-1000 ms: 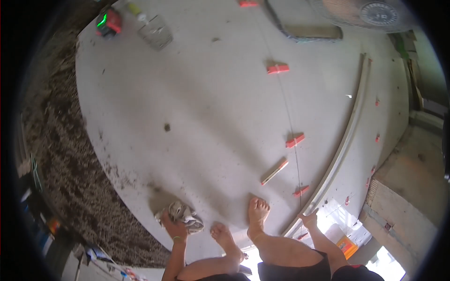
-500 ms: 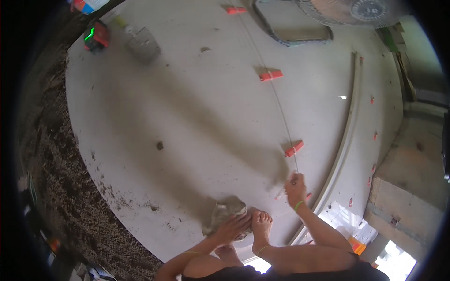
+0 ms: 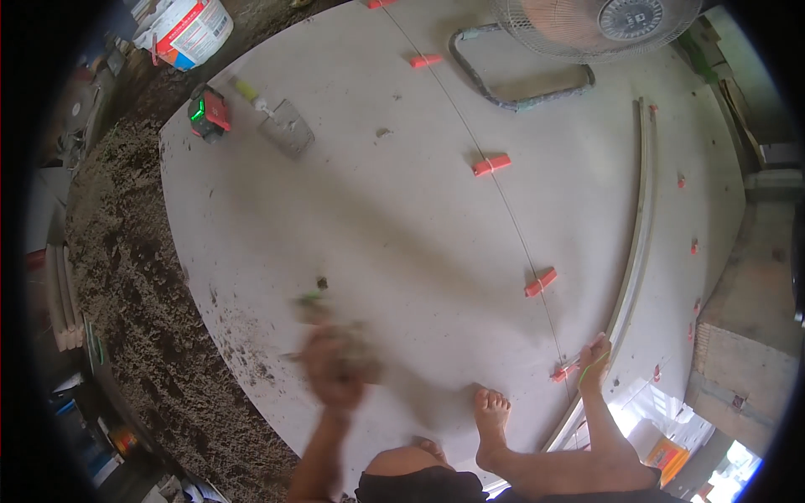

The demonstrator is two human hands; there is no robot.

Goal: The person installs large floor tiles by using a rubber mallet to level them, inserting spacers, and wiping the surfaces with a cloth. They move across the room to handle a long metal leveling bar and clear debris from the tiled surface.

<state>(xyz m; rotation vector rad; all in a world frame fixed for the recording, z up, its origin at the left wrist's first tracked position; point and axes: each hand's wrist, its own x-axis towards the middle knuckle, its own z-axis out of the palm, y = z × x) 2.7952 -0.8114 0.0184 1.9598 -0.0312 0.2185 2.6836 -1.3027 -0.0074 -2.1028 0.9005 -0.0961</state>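
Note:
A crumpled grey-beige cloth [image 3: 359, 356] is in my left hand [image 3: 329, 377], which is closed on it low over the pale tiled floor [image 3: 402, 251]. Motion blurs both, and I cannot make out a small greenish smear just beyond. Over by the long pale bar [image 3: 633, 251], my right hand [image 3: 597, 352] leans down, fingers stretched out and holding nothing that shows. Beside it lies a red wedge clip [image 3: 564, 371] on the thin joint line. More red clips, such as this one [image 3: 541, 282], sit along that line. My bare foot [image 3: 491, 415] stands between the hands.
Rough brown mortar [image 3: 126, 235] borders the floor at left. A red laser level [image 3: 209, 113] with green light and a trowel [image 3: 288, 128] lie at far left, near a white bucket [image 3: 191, 33]. At the back right stands a fan [image 3: 579, 33] with a tubular base [image 3: 524, 102].
My left hand has lifted the cloth from beside my foot and swept it left and farther away. My right hand has left the joint line and moved right, down beside the bar.

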